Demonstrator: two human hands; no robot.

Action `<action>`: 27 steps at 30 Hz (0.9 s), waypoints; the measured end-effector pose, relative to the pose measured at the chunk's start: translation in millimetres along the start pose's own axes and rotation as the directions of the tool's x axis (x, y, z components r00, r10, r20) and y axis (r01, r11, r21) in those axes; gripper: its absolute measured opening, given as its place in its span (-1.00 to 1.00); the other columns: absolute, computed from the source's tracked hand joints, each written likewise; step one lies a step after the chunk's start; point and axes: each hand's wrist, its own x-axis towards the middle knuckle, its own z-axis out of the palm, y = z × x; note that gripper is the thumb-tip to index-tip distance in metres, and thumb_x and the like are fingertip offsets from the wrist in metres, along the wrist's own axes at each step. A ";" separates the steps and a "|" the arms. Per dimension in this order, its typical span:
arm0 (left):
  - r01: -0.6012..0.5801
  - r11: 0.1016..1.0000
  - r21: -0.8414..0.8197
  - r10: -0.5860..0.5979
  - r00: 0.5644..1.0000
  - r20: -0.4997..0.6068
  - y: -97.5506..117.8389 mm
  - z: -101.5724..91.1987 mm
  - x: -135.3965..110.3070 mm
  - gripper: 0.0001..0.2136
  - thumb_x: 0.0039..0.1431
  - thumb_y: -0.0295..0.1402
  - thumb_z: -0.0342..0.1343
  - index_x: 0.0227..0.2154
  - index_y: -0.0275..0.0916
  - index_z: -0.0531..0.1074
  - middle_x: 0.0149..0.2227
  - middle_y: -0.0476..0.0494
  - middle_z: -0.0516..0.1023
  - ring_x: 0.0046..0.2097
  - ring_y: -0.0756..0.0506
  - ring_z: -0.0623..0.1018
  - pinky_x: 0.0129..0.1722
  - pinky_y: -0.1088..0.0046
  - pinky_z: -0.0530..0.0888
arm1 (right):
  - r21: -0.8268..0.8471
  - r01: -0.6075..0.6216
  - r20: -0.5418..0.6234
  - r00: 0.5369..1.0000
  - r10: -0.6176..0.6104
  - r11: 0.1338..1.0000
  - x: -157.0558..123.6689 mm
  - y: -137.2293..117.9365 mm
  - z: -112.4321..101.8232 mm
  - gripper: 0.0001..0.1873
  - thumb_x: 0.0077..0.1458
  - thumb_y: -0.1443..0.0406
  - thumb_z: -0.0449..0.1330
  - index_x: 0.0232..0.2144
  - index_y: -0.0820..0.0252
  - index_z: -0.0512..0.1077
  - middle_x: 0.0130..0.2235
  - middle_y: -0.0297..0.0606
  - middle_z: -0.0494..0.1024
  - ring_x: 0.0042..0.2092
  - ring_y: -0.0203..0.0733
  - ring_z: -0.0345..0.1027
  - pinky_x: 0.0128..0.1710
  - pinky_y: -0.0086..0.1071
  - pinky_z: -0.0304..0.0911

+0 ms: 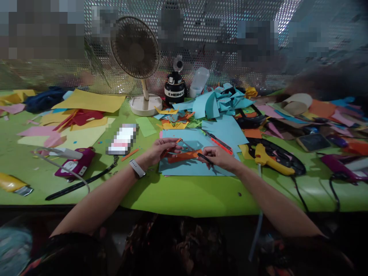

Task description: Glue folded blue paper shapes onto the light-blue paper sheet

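My left hand (165, 148), with a white watch strap on its wrist, pinches a small piece of orange paper (178, 140) between thumb and fingers. In my right hand (217, 156) is a pair of scissors with black handles (204, 157). Their thin blades point left, towards the orange paper at my left fingertips. A wider orange paper strip (184, 156) shows just below the blades; I cannot tell if it is held or lying. Beneath both hands are light blue paper sheets (198, 170). A red and black utility knife (220, 143) lies just beyond my right hand.
To the right lies a yellow glue gun (271, 161) on a black tray (297, 163), its cord trailing over the edge. A phone (122, 140) and a purple device (76, 163) are left. Behind stand a fan (143, 105), a black bottle (174, 90) and crumpled blue paper (211, 103).
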 end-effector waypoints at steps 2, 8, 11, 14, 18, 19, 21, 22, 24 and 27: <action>-0.004 1.000 0.003 0.004 1.000 -0.005 -0.1 0.1 -0.5 -0.82 0.19 -0.51 0.16 -0.15 -0.35 0.53 -0.30 -0.22 0.67 -0.32 -0.04 0.65 -0.30 0.48 0.56 | -0.005 -0.006 0.002 1.000 0.006 1.000 -0.3 -0.7 -0.3 -0.49 -0.11 -0.10 0.35 -0.51 0.20 0.33 -0.64 -0.42 0.41 -0.61 -0.41 0.24 -0.59 -0.49 0.09; -0.018 1.000 0.019 0.018 1.000 -0.013 3.4 4.1 -3.9 -0.79 0.20 -0.47 0.18 -0.10 -0.33 0.52 -0.21 -0.23 0.66 -0.29 -0.02 0.64 -0.34 0.51 0.55 | 0.011 -0.012 -0.027 1.000 0.012 1.000 -1.7 -4.3 -0.5 -0.47 -0.14 -0.11 0.36 -0.51 0.20 0.34 -0.63 -0.42 0.41 -0.58 -0.39 0.27 -0.57 -0.49 0.10; -0.035 0.999 0.012 0.035 0.999 -0.005 3.7 4.7 -4.7 -0.79 0.20 -0.46 0.19 -0.09 -0.31 0.53 -0.20 -0.22 0.66 -0.30 0.00 0.64 -0.34 0.53 0.54 | 0.028 -0.003 -0.025 1.000 0.004 1.000 -1.6 -3.2 -0.3 -0.48 -0.13 -0.11 0.36 -0.51 0.20 0.34 -0.62 -0.41 0.42 -0.57 -0.38 0.29 -0.56 -0.49 0.09; -0.051 0.999 0.006 0.051 0.999 0.009 2.9 4.2 -5.0 -0.77 0.21 -0.44 0.20 -0.07 -0.29 0.53 -0.19 -0.21 0.66 -0.28 0.00 0.63 -0.32 0.53 0.54 | 0.030 0.014 -0.028 1.000 -0.013 0.999 -1.1 -0.9 -1.0 -0.50 -0.12 -0.09 0.37 -0.49 0.20 0.35 -0.61 -0.41 0.42 -0.58 -0.40 0.26 -0.56 -0.49 0.07; -0.080 0.997 0.006 0.079 0.997 0.024 2.1 3.9 -5.2 -0.75 0.22 -0.42 0.19 -0.04 -0.26 0.52 -0.15 -0.19 0.65 -0.23 -0.01 0.63 -0.29 0.51 0.54 | 0.023 0.004 -0.031 1.000 -0.003 1.000 -1.4 -2.0 -0.9 -0.48 -0.14 -0.10 0.37 -0.49 0.21 0.36 -0.62 -0.42 0.40 -0.60 -0.41 0.24 -0.58 -0.49 0.06; -0.084 0.996 0.009 0.084 0.996 0.023 2.0 3.9 -5.3 -0.75 0.22 -0.42 0.19 -0.04 -0.26 0.52 -0.14 -0.19 0.65 -0.23 -0.01 0.63 -0.28 0.50 0.53 | 0.025 -0.001 -0.025 1.000 0.002 1.000 -1.7 -3.2 -0.3 -0.48 -0.15 -0.10 0.37 -0.50 0.20 0.35 -0.62 -0.43 0.40 -0.59 -0.40 0.26 -0.57 -0.49 0.08; -0.083 0.996 0.019 0.082 0.996 0.023 1.6 3.9 -5.3 -0.76 0.21 -0.42 0.19 -0.06 -0.26 0.53 -0.14 -0.19 0.65 -0.23 -0.01 0.63 -0.28 0.49 0.53 | 0.035 -0.007 -0.010 1.000 0.007 0.999 -2.6 -5.8 1.2 -0.47 -0.18 -0.10 0.38 -0.51 0.19 0.33 -0.61 -0.44 0.38 -0.58 -0.39 0.29 -0.57 -0.49 0.10; -0.080 0.996 0.026 0.079 0.996 0.027 1.4 4.0 -5.5 -0.76 0.21 -0.41 0.20 -0.06 -0.26 0.53 -0.14 -0.19 0.65 -0.23 -0.02 0.63 -0.29 0.49 0.53 | 0.042 -0.006 -0.006 1.000 0.006 0.999 -3.1 -6.9 2.0 -0.47 -0.18 -0.10 0.39 -0.52 0.19 0.33 -0.60 -0.45 0.38 -0.57 -0.39 0.29 -0.57 -0.48 0.11; -0.072 0.997 0.042 0.070 0.997 0.041 1.2 4.1 -5.9 -0.76 0.20 -0.39 0.20 -0.07 -0.26 0.53 -0.13 -0.21 0.65 -0.22 -0.03 0.63 -0.29 0.50 0.53 | 0.054 -0.002 -0.009 1.000 0.003 0.999 -3.6 -8.1 3.1 -0.48 -0.19 -0.08 0.40 -0.52 0.18 0.32 -0.60 -0.45 0.37 -0.57 -0.39 0.29 -0.57 -0.48 0.12; -0.062 0.996 0.057 0.060 0.997 0.042 1.2 4.8 -6.5 -0.76 0.19 -0.39 0.21 -0.07 -0.28 0.53 -0.13 -0.23 0.65 -0.20 -0.05 0.64 -0.29 0.48 0.53 | 0.043 0.000 -0.003 1.000 0.001 0.999 -3.3 -6.5 3.3 -0.50 -0.16 -0.07 0.39 -0.51 0.18 0.33 -0.59 -0.44 0.38 -0.56 -0.38 0.30 -0.56 -0.47 0.14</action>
